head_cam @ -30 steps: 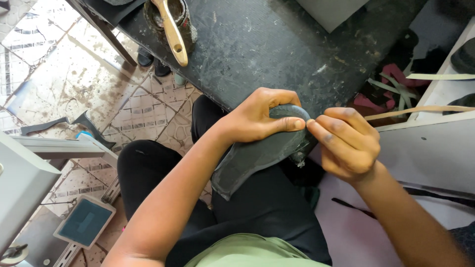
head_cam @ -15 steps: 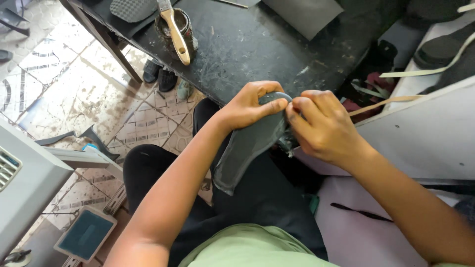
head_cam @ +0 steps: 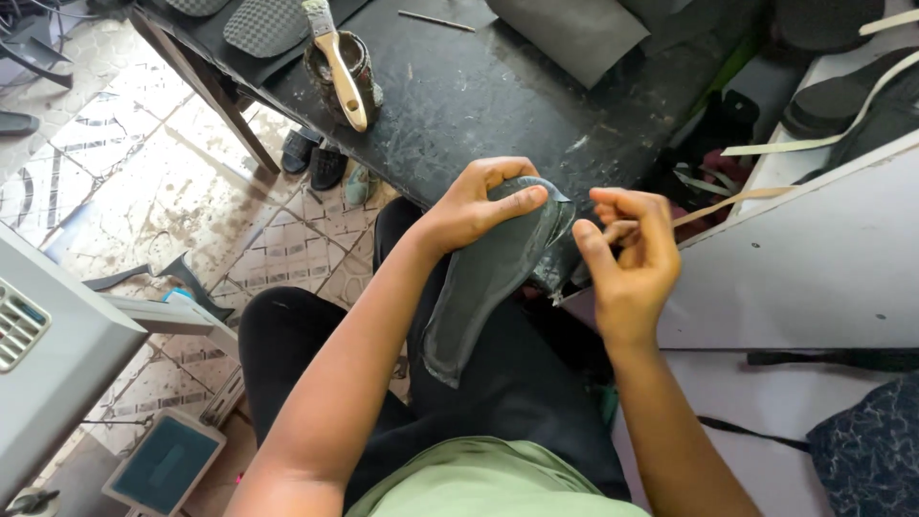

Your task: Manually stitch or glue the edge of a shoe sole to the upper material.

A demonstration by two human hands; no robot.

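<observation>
My left hand [head_cam: 479, 206] grips the top end of a dark grey shoe sole [head_cam: 483, 278], thumb across its face, holding it tilted over my lap. My right hand [head_cam: 627, 254] is just to the right of the sole's tip, fingers curled and pinched together. I cannot tell whether it holds anything; it hovers beside the sole's edge without clearly touching it.
A black worktable [head_cam: 479, 86] stands ahead with a tin [head_cam: 337, 67] and a brush [head_cam: 337, 59] across it, textured sole pieces [head_cam: 263, 24] and a grey sheet [head_cam: 574, 33]. A white board [head_cam: 795, 268] lies at right. Sandals [head_cam: 316, 158] sit on the tiled floor under the table.
My right hand has come off the sole's tip and drawn slightly right. The sole now shows more of its length, and the view has shifted toward the table.
</observation>
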